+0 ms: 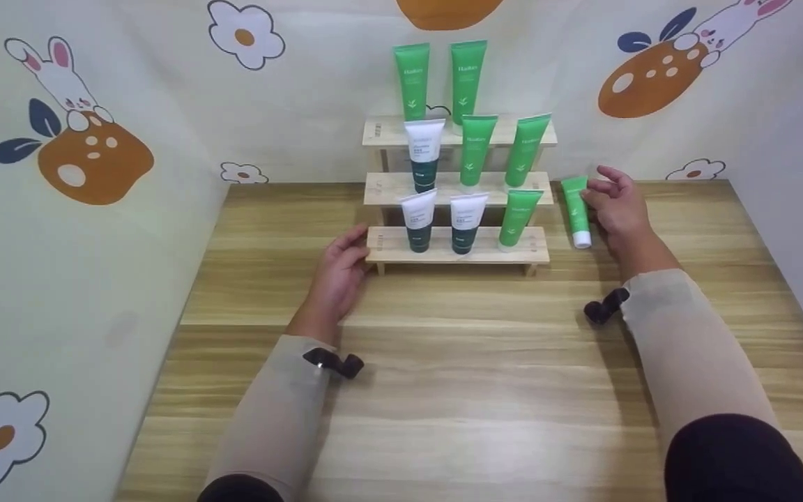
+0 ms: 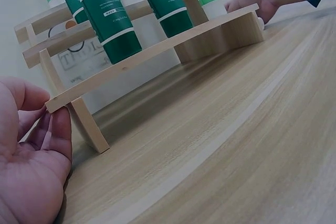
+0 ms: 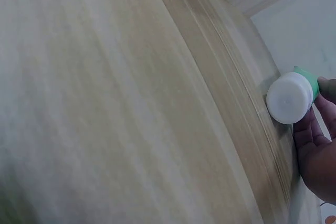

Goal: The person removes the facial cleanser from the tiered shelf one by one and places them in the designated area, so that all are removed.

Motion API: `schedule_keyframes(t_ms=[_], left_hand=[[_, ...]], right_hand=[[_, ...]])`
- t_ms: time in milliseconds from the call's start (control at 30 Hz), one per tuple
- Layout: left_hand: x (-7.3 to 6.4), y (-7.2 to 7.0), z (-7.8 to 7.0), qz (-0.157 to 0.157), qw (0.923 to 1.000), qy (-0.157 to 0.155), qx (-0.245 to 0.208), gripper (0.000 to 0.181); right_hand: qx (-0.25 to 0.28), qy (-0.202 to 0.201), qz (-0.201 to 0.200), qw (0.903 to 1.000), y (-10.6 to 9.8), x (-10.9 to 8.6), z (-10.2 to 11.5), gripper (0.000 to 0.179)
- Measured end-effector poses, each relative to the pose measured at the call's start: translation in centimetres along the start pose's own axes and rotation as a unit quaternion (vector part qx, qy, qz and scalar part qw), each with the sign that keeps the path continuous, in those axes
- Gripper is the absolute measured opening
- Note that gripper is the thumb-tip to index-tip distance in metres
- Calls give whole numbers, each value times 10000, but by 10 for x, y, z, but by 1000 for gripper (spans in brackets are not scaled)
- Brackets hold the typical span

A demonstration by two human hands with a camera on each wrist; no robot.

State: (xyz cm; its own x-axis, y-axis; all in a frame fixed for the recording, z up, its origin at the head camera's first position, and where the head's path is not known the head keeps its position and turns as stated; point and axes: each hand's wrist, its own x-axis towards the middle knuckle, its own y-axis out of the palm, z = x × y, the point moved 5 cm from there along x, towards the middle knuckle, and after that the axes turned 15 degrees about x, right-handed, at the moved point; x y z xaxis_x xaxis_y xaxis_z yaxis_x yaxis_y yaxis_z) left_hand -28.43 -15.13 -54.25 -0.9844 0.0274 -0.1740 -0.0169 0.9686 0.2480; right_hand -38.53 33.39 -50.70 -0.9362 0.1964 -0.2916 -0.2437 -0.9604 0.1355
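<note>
My left hand (image 1: pixel 337 273) pinches the left end of the lowest step of a three-tier wooden display stand (image 1: pixel 457 256); in the left wrist view, thumb and fingertips close on the board's corner (image 2: pixel 58 101). Beyond the stand's right side, my right hand (image 1: pixel 621 209) grips a green squeeze tube (image 1: pixel 576 209) by its edge near the crimped end. That tube's white cap (image 3: pixel 287 99) faces the right wrist camera, low at the table. On the bottom step stand two white-and-dark-green tubes (image 1: pixel 466 222) and a green tube (image 1: pixel 518 217), caps down.
The middle step holds another white-and-dark-green tube (image 1: pixel 424 153) and two green tubes (image 1: pixel 477 150). Two more green tubes (image 1: pixel 468 80) stand on the top step. A patterned cloth backdrop (image 1: pixel 318 111) rises behind and beside the wood-grain table (image 1: pixel 443 348).
</note>
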Motion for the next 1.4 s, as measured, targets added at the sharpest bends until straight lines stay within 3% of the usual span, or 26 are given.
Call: schedule_keyframes(t_ms=[267, 833, 1133, 1267, 1400], left_hand=[[1, 0, -2, 4, 9999, 119, -20, 55], [0, 0, -2, -3, 9999, 114, -39, 57], [1, -1, -2, 7, 10000, 38, -56, 58], [1, -1, -2, -8, 10000, 37, -91, 57], [1, 0, -2, -9, 9999, 57, -87, 57]], right_hand=[[-597, -114, -41, 9981, 5, 6, -2, 71], [-1172, 300, -90, 9926, 6, -3, 2, 73], [-993, 469, -152, 9938, -1, -10, 3, 71], [-479, 403, -134, 9979, 1, -16, 9, 67], [-458, 230, -5, 9987, 3, -23, 20, 64]])
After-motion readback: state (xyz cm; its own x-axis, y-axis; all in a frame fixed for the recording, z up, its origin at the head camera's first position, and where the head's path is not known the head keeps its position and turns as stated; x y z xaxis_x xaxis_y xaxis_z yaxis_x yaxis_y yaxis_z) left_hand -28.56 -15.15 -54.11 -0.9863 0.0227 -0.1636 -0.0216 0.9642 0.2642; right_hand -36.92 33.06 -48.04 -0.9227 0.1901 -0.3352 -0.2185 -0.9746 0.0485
